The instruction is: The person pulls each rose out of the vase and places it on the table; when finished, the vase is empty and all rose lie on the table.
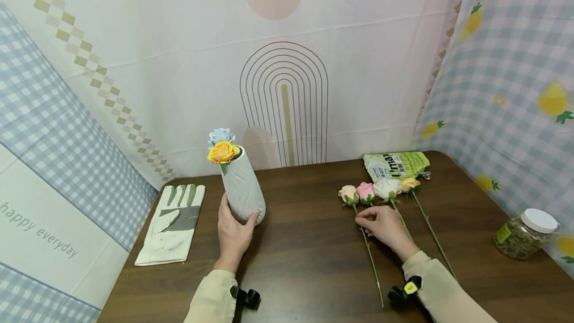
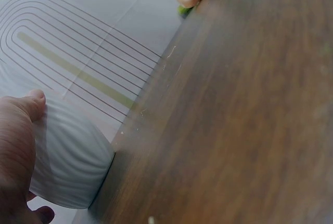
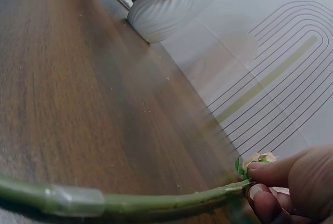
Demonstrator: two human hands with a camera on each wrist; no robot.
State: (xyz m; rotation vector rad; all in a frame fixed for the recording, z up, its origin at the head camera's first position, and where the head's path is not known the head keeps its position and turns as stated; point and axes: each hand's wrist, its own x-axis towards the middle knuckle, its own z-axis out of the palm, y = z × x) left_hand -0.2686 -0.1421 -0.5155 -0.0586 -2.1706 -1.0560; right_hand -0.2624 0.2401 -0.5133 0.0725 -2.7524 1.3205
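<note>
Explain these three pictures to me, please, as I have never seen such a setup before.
There is no robot, just a person's two bare hands. The widest picture comes from a camera worn on the head; the others come from the left wrist camera and right wrist camera. The left hand grips a pale vase holding a blue flower and a yellow flower. The right hand pinches the stem of a cream flower; three other flowers lie alongside. The table also bears a glove, a green packet and a white-lidded jar.

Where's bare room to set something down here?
Bare table lies between the vase and the peach rose, and between the rightmost stem and the jar. It's crowded near the green bag, where four roses cluster beyond the right hand.
</note>
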